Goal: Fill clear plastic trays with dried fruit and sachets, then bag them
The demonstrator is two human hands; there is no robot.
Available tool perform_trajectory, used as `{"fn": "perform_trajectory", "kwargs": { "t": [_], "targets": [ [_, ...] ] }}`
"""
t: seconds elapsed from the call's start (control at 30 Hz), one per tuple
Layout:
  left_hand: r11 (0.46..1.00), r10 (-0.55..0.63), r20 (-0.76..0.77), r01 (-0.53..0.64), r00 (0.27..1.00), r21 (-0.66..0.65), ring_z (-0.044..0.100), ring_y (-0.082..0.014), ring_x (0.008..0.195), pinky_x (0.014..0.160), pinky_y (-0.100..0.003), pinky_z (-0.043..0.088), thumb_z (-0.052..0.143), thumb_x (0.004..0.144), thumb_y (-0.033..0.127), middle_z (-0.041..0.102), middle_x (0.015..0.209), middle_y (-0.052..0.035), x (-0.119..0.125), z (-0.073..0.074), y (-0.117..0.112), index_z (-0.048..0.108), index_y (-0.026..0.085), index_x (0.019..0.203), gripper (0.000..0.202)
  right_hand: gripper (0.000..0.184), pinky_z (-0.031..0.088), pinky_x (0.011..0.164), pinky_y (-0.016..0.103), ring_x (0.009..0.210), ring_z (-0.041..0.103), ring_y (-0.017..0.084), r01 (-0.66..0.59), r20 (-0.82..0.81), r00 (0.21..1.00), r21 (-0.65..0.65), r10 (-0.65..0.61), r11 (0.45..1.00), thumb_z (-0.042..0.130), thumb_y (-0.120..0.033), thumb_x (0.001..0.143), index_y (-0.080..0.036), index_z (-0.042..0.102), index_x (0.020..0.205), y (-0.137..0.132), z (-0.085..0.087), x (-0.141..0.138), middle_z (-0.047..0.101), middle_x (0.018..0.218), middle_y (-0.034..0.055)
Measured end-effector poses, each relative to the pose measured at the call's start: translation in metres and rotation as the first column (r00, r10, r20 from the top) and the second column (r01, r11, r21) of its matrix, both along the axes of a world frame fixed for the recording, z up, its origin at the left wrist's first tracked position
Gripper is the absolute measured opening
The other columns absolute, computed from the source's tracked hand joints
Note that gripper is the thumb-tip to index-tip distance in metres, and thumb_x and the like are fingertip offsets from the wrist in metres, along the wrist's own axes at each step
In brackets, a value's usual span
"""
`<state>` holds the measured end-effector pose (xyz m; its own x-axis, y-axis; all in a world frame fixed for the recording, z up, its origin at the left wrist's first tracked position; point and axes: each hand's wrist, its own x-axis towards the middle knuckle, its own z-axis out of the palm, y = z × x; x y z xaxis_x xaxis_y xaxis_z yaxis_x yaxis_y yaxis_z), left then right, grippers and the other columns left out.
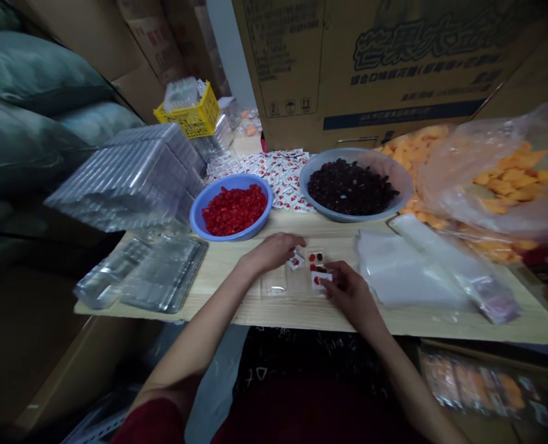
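A clear plastic compartment tray (285,280) lies on the wooden table (237,308) in front of me. My left hand (274,250) rests on its far edge, fingers curled on a small white and red sachet (296,261). My right hand (350,290) pinches another small white and red sachet (320,279) at the tray's right side. Red and dark fruit pieces (315,257) sit in the tray's compartments between both hands.
A blue bowl of red fruit (232,206) and a grey bowl of dark dried fruit (354,185) stand behind, with a pile of sachets (274,166) between. Stacked clear trays (130,176) are left, clear bags (407,271) and bagged orange fruit (505,179) right. Cardboard boxes (370,61) are behind.
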<state>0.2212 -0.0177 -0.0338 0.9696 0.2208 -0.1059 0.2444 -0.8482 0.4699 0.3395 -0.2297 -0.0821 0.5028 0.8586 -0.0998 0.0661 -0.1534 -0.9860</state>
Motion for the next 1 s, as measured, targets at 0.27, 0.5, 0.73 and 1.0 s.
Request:
{"fn": "perform_trajectory", "kwargs": {
  "t": [0.27,0.5,0.73,1.0],
  "targets": [
    [0.968,0.163,0.203,-0.117,0.966,-0.221,0.064,-0.0213,0.105,0.095,-0.035,0.049,0.057,0.094,0.029,0.069,0.117,-0.0096,-0.01,0.013,-0.026,0.063,0.02,0.12,0.028,0.022,0.049,0.071,0.03,0.075,0.064,0.017,-0.158,0.224,0.964,0.056,0.142,0.986,0.06,-0.022,0.087,-0.022,0.065,0.108,0.017,0.005,-0.01,0.069,0.088,0.0024],
    [0.851,0.338,0.081,-0.267,0.938,-0.451,0.06,-0.0146,0.075,0.071,-0.026,0.044,0.061,0.09,0.025,0.068,0.082,0.0006,-0.041,0.006,-0.068,0.065,0.021,0.1,0.011,0.012,0.051,0.069,0.03,0.075,0.064,0.018,-0.143,0.179,0.976,0.088,0.125,0.986,0.063,-0.023,0.087,-0.024,0.059,0.098,0.02,0.002,-0.015,0.066,0.084,0.001],
    [0.819,0.569,0.217,-0.524,0.793,-0.235,0.058,-0.0183,0.085,0.081,-0.031,0.045,0.052,0.092,0.018,0.066,0.086,-0.0032,-0.049,-0.031,-0.101,0.062,0.02,0.086,0.012,0.01,0.051,0.089,0.044,0.104,0.057,0.027,-0.245,0.566,0.808,0.076,0.16,0.967,0.059,-0.013,0.089,-0.023,0.061,0.09,-0.015,-0.007,-0.02,0.06,0.103,0.0092],
    [0.884,0.42,0.371,-0.466,0.829,0.042,0.054,-0.0263,0.103,0.093,-0.044,0.044,0.052,0.095,0.026,0.063,0.109,-0.0095,-0.052,-0.047,-0.113,0.065,0.023,0.112,0.021,0.021,0.054,0.09,0.046,0.105,0.058,0.028,-0.198,0.645,0.76,0.121,0.074,0.973,0.054,-0.01,0.092,-0.025,0.066,0.101,-0.016,-0.01,-0.037,0.061,0.105,0.0105]
  ]
}}
